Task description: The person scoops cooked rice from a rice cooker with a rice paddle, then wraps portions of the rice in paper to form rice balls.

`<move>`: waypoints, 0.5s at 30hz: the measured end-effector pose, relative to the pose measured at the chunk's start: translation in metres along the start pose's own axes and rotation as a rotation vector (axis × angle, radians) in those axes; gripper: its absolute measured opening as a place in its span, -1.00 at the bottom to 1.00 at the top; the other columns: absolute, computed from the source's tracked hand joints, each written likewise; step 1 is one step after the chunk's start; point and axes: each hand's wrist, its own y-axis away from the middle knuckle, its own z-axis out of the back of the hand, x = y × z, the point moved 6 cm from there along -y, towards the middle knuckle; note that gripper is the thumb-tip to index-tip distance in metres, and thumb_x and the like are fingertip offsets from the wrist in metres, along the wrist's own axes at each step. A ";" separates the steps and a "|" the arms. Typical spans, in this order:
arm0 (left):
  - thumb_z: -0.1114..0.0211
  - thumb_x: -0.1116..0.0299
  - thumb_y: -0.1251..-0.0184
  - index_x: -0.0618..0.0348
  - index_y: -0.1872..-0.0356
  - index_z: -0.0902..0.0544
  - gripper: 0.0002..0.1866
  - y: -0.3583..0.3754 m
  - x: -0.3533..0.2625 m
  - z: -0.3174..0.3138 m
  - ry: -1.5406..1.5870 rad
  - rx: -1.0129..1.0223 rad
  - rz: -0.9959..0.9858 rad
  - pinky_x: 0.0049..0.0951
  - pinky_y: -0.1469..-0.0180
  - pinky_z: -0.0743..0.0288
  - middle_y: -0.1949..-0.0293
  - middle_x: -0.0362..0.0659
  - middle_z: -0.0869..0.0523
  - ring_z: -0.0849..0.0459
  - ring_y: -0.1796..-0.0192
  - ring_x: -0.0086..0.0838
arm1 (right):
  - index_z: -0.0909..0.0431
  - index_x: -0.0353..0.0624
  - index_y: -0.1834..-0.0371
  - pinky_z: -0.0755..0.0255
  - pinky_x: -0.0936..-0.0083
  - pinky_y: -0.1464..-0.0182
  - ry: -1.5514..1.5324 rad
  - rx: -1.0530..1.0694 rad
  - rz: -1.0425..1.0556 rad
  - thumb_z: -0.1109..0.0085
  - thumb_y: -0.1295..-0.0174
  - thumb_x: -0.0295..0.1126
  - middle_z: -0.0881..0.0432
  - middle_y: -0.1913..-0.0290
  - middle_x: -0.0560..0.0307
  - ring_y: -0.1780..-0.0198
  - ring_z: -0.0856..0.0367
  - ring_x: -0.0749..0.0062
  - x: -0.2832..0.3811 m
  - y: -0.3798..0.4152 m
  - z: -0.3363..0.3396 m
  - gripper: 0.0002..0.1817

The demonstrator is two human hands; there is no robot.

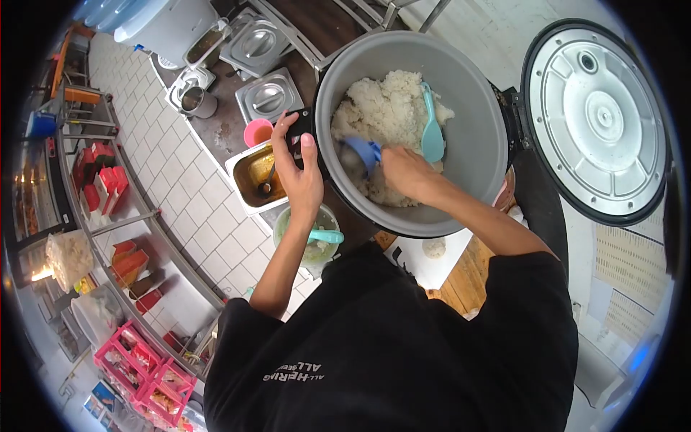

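Observation:
A large grey pot (475, 173) with a hinged lid (604, 119) swung back holds white rice (381, 104). Inside it, my right hand (407, 173) is closed on a blue scoop (366, 153), whose lower part is blurred and down in the rice. A light teal paddle (432, 137) lies on the rice to the right of the scoop. My left hand (301, 173) is at the pot's left side by its black handle, fingers apart and holding nothing that I can see. Whether it touches the handle is hard to tell.
Left of the pot are a steel container (253, 176) with sauce and a ladle, a pink cup (257, 132), lidded steel pans (268, 97) and a metal cup (198, 102). A tub (332, 248) with a teal utensil stands below my left hand. Shelves with red boxes (111, 187) are farther left.

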 end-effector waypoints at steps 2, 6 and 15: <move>-0.15 0.20 -0.51 0.22 -0.25 -0.44 -0.58 0.001 0.002 0.001 -0.041 0.007 -0.030 -0.34 -0.34 -0.25 -0.37 0.06 -0.37 -0.41 -0.31 -0.27 | -0.63 -0.44 0.26 -0.57 0.06 0.06 0.007 0.034 0.027 0.01 -0.25 -0.53 -0.67 0.27 -0.38 0.12 -0.68 -0.25 0.009 0.002 0.008 -0.78; -0.02 0.20 -0.59 0.25 -0.24 -0.45 -0.61 0.002 -0.002 -0.002 -0.005 0.014 -0.014 -0.32 -0.45 -0.08 -0.28 0.00 -0.46 -0.35 -0.39 -0.29 | -0.62 -0.40 0.21 -0.57 0.12 0.22 0.005 0.148 0.101 -0.01 -0.33 -0.44 -0.67 0.35 -0.30 0.26 -0.72 -0.11 0.006 0.008 0.018 -0.77; -0.11 0.29 -0.54 0.25 -0.32 -0.34 -0.56 0.003 0.005 0.000 0.048 0.024 -0.027 -0.38 -0.36 -0.22 -0.31 -0.04 -0.39 -0.40 -0.30 -0.37 | -0.69 -0.19 0.10 -0.43 0.37 0.40 -0.347 0.424 0.144 -0.17 -0.35 -0.20 -0.66 0.42 -0.04 0.51 -0.56 0.31 -0.104 -0.069 -0.007 -0.71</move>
